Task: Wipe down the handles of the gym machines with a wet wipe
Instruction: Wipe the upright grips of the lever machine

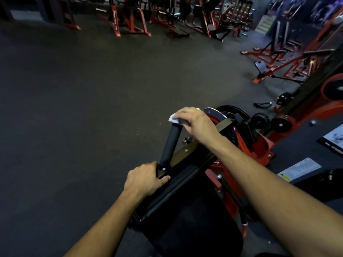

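Observation:
A black padded handle stands up from the lever arm of a red and black gym machine in the middle of the view. My right hand grips a white wet wipe and holds it over the handle's top end. Lower down, my left hand grips the lever arm right at the handle's base, thumb lying across the bar. Most of the wipe is hidden under my right fingers.
The machine's red frame and black weight plates lie to the right, with a black seat pad below. Dark rubber floor spreads left and ahead. More red machines line the far side and the right.

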Demonstrator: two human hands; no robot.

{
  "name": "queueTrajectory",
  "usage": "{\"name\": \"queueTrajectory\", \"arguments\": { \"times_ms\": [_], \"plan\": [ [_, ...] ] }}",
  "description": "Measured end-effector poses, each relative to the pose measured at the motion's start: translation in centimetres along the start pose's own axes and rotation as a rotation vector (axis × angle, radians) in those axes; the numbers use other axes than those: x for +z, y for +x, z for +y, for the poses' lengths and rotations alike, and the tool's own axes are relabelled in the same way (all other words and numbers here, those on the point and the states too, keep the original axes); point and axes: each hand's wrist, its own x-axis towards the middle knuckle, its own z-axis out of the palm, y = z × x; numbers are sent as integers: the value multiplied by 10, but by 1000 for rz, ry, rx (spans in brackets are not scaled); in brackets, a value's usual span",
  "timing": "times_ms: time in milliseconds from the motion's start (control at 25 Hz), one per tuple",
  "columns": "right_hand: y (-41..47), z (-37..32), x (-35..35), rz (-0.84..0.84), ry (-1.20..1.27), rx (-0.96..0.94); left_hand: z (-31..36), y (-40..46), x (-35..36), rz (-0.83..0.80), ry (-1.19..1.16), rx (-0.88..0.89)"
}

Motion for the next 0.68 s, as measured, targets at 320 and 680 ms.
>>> {"name": "queueTrajectory", "arguments": {
  "times_ms": [320,680],
  "plan": [
    [47,14,-12,-313,62,310,2,-2,-2,52,68,-22],
    [-4,31,7,56,-91,-431,7,2,-3,24,158,-137]
  ]
}}
